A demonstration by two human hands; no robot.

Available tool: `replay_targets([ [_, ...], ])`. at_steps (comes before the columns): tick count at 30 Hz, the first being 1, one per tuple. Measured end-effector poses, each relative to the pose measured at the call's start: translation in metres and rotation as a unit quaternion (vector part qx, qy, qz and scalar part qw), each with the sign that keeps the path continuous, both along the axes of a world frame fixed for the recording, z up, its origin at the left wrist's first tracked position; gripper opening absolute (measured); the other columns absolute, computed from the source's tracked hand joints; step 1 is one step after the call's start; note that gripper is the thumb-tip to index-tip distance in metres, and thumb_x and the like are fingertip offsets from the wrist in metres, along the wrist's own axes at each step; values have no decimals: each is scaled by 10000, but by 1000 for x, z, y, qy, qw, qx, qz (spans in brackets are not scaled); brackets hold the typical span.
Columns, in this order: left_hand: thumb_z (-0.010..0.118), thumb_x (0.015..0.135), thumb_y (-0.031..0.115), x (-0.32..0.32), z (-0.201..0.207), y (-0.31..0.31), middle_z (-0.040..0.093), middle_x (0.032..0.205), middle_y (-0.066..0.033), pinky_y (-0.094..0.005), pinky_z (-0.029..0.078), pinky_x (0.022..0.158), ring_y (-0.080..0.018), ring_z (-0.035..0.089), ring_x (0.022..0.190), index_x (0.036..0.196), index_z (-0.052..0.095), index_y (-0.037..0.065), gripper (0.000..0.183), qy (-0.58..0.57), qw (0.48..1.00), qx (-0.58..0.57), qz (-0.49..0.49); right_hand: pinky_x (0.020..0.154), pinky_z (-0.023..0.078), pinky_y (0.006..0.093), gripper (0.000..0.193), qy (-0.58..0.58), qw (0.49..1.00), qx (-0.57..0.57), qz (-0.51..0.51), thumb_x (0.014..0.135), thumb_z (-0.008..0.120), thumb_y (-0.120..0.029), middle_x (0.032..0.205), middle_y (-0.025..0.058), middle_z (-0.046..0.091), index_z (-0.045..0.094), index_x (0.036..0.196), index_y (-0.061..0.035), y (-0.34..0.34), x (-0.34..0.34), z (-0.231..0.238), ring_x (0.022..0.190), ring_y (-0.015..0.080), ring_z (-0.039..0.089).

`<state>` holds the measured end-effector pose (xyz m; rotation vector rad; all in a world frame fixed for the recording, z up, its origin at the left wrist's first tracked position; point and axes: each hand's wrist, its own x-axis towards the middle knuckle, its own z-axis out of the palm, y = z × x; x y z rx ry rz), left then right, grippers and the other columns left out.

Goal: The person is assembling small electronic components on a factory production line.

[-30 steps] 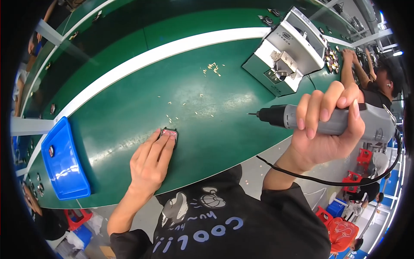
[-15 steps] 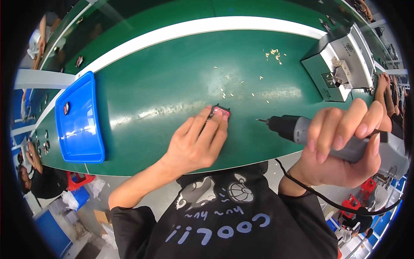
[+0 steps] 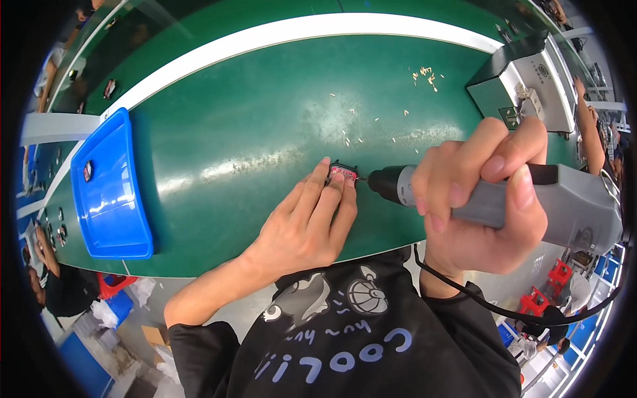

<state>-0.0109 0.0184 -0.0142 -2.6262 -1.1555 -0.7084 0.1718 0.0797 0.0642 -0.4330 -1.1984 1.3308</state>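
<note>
A small red-and-black part (image 3: 342, 172) lies on the green bench, pressed down under the fingertips of my left hand (image 3: 302, 215). My right hand (image 3: 481, 192) is wrapped round a grey and black electric screwdriver (image 3: 491, 204), held nearly level with a black cord trailing from its rear. The thin bit of the screwdriver points left and reaches the right edge of the small part. Whether the tip sits in a screw is too small to tell. My left fingers partly cover the part.
A blue tray (image 3: 111, 192) at the left holds one small part (image 3: 88, 171). Small brass-coloured pieces (image 3: 426, 77) lie scattered beyond my hands. A white and black box-shaped machine (image 3: 527, 86) stands at the back right. Other people sit at neighbouring benches.
My right hand has brought the screwdriver leftward, so its bit now meets the small part's right edge. The left hand stays on the part. The whole view has shifted slightly.
</note>
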Motion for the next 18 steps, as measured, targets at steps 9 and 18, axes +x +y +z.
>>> replay_targets([
  [9, 670, 768, -97, 3, -2, -4, 640, 934, -151, -385, 624, 754, -382, 724, 996, 1063, 709, -79, 297, -17, 999, -36, 18, 414, 389, 343, 188, -39, 999, -7, 0, 1020, 404, -213, 726, 120, 484, 389, 954, -38, 2, -2, -8, 388, 167, 416],
  [18, 681, 762, -95, 5, -1, -3, 640, 919, -144, -372, 632, 785, -373, 735, 977, 1012, 709, -79, 252, -20, 999, -27, 16, 429, 402, 340, 173, -57, 998, -10, 9, 1019, 401, -198, 728, 120, 491, 394, 955, -38, 4, 0, -7, 401, 166, 434],
])
